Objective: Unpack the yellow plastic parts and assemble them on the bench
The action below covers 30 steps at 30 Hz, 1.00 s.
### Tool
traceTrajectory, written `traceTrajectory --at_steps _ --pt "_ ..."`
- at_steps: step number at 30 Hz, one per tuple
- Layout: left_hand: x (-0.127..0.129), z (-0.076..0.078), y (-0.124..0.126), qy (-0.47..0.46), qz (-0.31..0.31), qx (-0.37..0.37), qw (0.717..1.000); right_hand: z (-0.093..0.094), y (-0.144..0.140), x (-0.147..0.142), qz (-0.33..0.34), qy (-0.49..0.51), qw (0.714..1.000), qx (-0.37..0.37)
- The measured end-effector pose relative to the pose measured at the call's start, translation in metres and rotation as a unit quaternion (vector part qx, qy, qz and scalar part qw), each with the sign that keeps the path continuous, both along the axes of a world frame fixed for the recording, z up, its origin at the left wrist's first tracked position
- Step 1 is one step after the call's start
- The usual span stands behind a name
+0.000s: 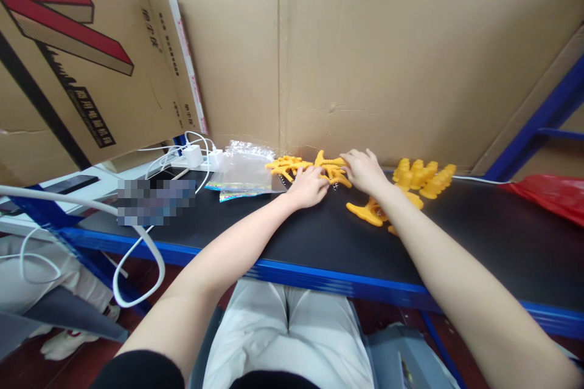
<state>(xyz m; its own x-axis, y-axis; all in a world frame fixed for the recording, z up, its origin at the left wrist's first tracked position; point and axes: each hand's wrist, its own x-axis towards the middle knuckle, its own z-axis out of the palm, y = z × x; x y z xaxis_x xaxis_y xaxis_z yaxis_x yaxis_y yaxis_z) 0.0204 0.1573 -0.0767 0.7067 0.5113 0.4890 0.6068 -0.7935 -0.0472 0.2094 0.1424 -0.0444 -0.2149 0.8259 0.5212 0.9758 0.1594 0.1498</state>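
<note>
**Two hands on a heap of yellow plastic pieces at a black workbench**

A seated person reaches both bare arms across a black table (479,237) edged in blue. The left hand (309,187) lies palm down, fingers curled loosely over the near side of a pile of branched yellow pieces (292,166) at the back of the table, close to the cardboard wall (365,55). The right hand (364,170) rests just beside it, fingers bent onto the right end of the same pile; whether either hand actually pinches a piece or only presses on it cannot be told from this angle.

More yellow parts sit to the right: a row of cone-shaped pieces (424,177) standing near the wall, and a flat yellow piece (364,213) lying on the table partly under the right forearm. Left of the pile lies a stack of clear plastic bags (244,170) with shiny edges, touching the pile's left tip. Further left, a white charger (194,155) and white cables (137,255) trail off the table edge, and a dark phone (75,183) lies on a white surface. A printed cardboard box (68,55) leans in at upper left. Something of red plastic (552,194) rests at the far right end of the table.
</note>
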Motion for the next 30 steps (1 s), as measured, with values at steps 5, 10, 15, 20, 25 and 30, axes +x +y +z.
traceTrajectory --at_steps 5,10,15,20,25,30 --pt "-0.007 0.013 0.000 -0.128 0.070 0.059 0.988 -0.004 0.003 -0.001 0.061 0.007 0.998 0.016" --pt "-0.019 0.016 0.015 -0.147 0.135 0.027 0.980 0.001 0.000 -0.008 0.144 0.014 0.989 0.033" --pt "-0.026 0.016 0.023 -0.105 0.113 -0.017 0.988 0.002 -0.001 -0.009 0.155 0.016 0.987 0.034" --pt "-0.025 0.018 0.020 -0.107 0.136 -0.018 0.985 -0.002 -0.001 -0.012 0.116 0.013 0.993 -0.008" --pt "-0.021 0.017 0.018 -0.085 0.125 -0.011 0.988 -0.001 -0.003 -0.017 0.064 -0.005 0.995 -0.071" --pt "-0.018 0.021 0.012 -0.091 0.133 -0.041 0.986 0.002 -0.006 -0.016 0.080 -0.019 0.996 -0.019"
